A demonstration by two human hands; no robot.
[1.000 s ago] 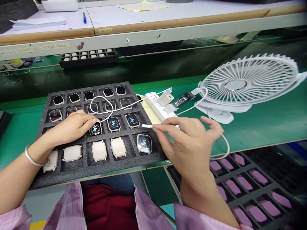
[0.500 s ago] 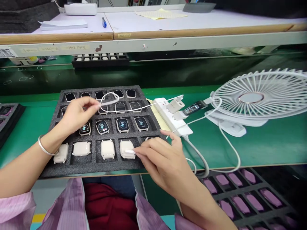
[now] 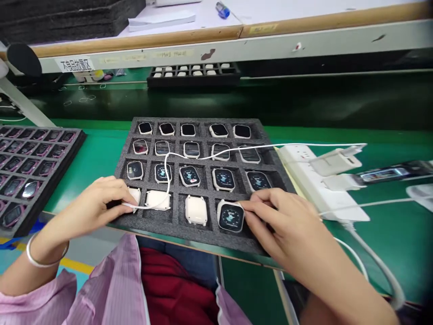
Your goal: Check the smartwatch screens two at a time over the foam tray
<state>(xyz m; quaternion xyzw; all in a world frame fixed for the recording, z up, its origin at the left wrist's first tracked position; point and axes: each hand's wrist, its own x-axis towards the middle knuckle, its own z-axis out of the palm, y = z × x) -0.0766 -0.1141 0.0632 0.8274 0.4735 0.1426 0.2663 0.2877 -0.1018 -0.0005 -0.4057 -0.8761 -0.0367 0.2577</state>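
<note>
A black foam tray (image 3: 209,228) with several white smartwatch bodies lies on the green bench. My left hand (image 3: 91,210) is closed at the tray's front-left corner, pinching the end of a white charging cable (image 3: 167,174) against a face-down watch (image 3: 135,195). The cable loops back across the tray to a white adapter (image 3: 334,160). My right hand (image 3: 280,216) grips the right edge of a lit watch (image 3: 231,215) in the front row, fingers curled. Beside it lie two face-down watches (image 3: 196,210).
A white power strip (image 3: 306,180) with plugged adapters sits right of the tray, its cord trailing off the front edge. Another black tray (image 3: 30,158) of watches lies at the left. A small tray (image 3: 192,74) sits under the raised shelf behind.
My left hand dropped from the tray's back rows to the front-left corner, bringing the cable end. My right hand turned a front-row watch face up. The view swung left.
</note>
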